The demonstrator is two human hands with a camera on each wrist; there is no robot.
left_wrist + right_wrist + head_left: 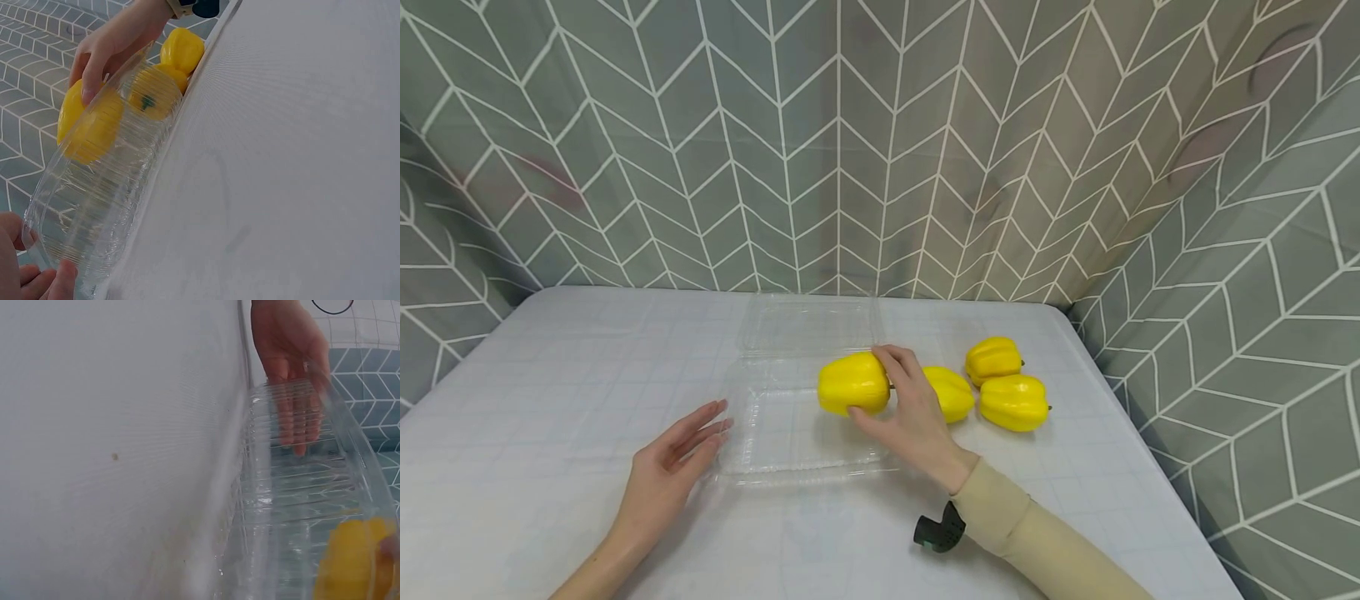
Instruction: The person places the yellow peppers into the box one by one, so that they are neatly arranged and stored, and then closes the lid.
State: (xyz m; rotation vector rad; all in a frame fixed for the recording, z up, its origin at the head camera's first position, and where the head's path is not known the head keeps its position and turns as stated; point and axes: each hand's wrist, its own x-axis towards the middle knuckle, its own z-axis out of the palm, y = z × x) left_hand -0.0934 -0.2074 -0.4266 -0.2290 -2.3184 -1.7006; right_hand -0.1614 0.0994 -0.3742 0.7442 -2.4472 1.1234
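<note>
On the left of the white bench (pixel 550 392), the person's left hand (pixel 673 462) lies with its fingers straight and relaxed, the grip apart and holding nothing. Its fingertips reach the left edge of a clear plastic tray (pixel 775 433); in the right wrist view the same hand (pixel 290 356) shows through the tray's ribbed wall (pixel 294 506), fingers extended along it. Whether they press the plastic or only rest beside it cannot be told.

The tray sits near the middle of the bench, its hinged clear lid (pixel 808 325) lying open and flat behind it, toward the patterned wall (pixel 850 142).

Over the right part of the tray, the right hand (pixel 913 412) has its grip clamped on a yellow pepper (pixel 852 383), fingers curled over the top and thumb underneath. In the left wrist view that pepper (pixel 84 128) is seen through the tray wall (pixel 94 212), the right hand's fingers (pixel 94 69) wrapped over it. The pepper is at the tray's right rim; whether it touches the tray floor cannot be told.

Just right of the tray, three more yellow peppers lie on the bench: one (pixel 951 393) partly behind the right hand, one (pixel 992 358) farther back, and one (pixel 1013 402) in front of it, all close together.
</note>
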